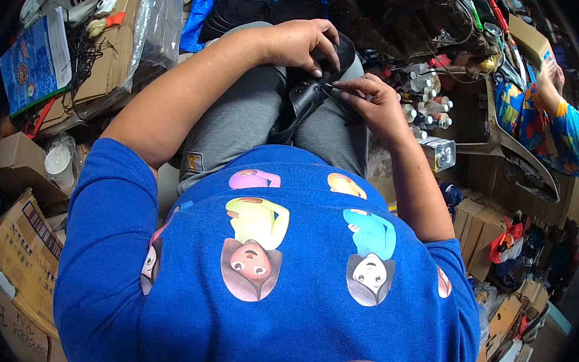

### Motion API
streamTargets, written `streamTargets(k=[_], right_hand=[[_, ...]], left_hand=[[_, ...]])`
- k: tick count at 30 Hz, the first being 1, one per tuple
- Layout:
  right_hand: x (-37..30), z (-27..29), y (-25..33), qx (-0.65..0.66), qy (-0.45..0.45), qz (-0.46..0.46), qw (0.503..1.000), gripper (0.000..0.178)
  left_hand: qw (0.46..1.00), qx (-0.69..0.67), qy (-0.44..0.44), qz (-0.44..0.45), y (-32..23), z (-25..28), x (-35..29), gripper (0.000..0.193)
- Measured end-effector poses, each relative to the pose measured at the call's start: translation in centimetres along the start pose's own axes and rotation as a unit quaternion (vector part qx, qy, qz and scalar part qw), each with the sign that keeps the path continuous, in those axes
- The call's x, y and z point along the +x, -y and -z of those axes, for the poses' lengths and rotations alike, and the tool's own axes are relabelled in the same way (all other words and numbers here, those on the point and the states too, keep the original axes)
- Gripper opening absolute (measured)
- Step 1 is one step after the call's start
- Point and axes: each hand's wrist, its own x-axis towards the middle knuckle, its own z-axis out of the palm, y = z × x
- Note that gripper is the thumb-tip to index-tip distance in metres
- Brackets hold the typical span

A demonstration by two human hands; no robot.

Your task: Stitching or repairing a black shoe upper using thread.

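Note:
A glossy black leather-like piece (pixel 304 100), perhaps a shoe or strap part, stands between my knees over the grey trousers (pixel 234 108). From above, my left hand (pixel 305 45) bends its fingers round the upper black part. On the other side, my right hand (pixel 370 100) pinches thumb and forefinger together at the edge of the piece. Something thin and dark runs from that pinch to the leather, too small to name. Both hands are close together, and the lower end of the piece is partly hidden between my legs.
Beyond my knees lie black round pieces (pixel 238 10) on a blue plastic sheet (pixel 198 4). Small bottles (pixel 437 107) stand at the right. Another person's hands (pixel 550 82) are farther right, near a cardboard box (pixel 528 40). Cartons (pixel 22 255) and a blue book (pixel 37 62) are at the left.

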Motion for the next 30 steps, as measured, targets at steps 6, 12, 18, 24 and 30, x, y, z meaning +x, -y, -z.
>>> streamTargets(k=[6,12,18,24,30], right_hand=[[0.5,-1.0,1.0,-0.096,-0.045,0.13,0.986,0.016],[-0.8,-0.5,0.8,-0.138,-0.029,0.094,0.985,0.022],[-2.7,-1.8,1.1,-0.286,-0.066,0.152,0.944,0.036],[-3.1,-2.3,1.4,-0.331,-0.082,0.176,0.923,0.041],[-3.0,-2.0,0.9,-0.308,-0.063,0.141,0.939,0.04]], left_hand=[[0.98,0.098,-0.176,-0.012,-1.2,0.3,-2.1,0.054],[0.987,0.116,-0.087,0.062,2.4,1.7,-7.5,0.033],[0.853,0.314,-0.286,0.304,5.0,9.4,-11.5,0.022],[0.967,0.186,-0.176,0.018,1.2,4.3,-10.2,0.033],[0.968,0.174,-0.178,0.006,0.0,2.4,-7.2,0.016]])
